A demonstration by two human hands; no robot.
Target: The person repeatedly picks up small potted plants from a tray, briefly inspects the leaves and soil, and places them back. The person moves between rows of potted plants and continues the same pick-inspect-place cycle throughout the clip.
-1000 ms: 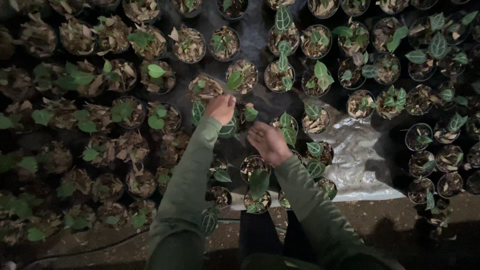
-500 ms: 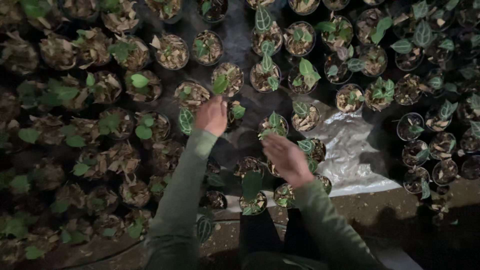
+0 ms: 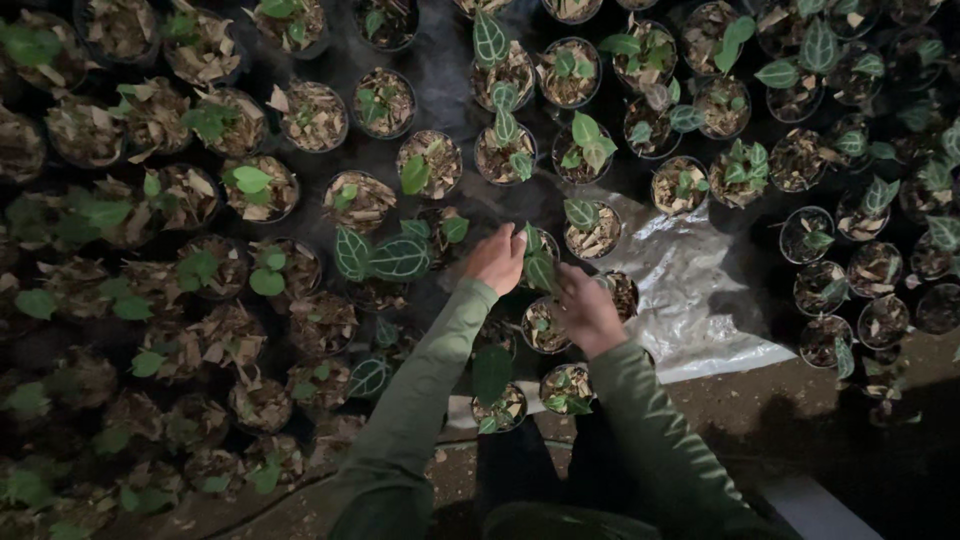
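Note:
Both my arms in green sleeves reach forward over rows of small black pots. My left hand (image 3: 497, 259) curls over a small pot whose veined green leaves (image 3: 538, 265) rise between my two hands. My right hand (image 3: 583, 309) rests just right of that plant, fingers bent, close to the pot's rim. Whether either hand truly grips the pot is hidden by the fingers and leaves. A pot with light chips (image 3: 546, 326) sits directly below the hands.
Many small black pots with seedlings and dry chip mulch surround me on black ground cover (image 3: 440, 70). A crinkled clear plastic sheet (image 3: 700, 290) lies to the right. Bare brown soil (image 3: 800, 420) runs along the near side. Large veined leaves (image 3: 385, 257) stand left of my hands.
My two hands have drawn together around the same small plant. The right hand moved up and left towards it; the view shifted slightly.

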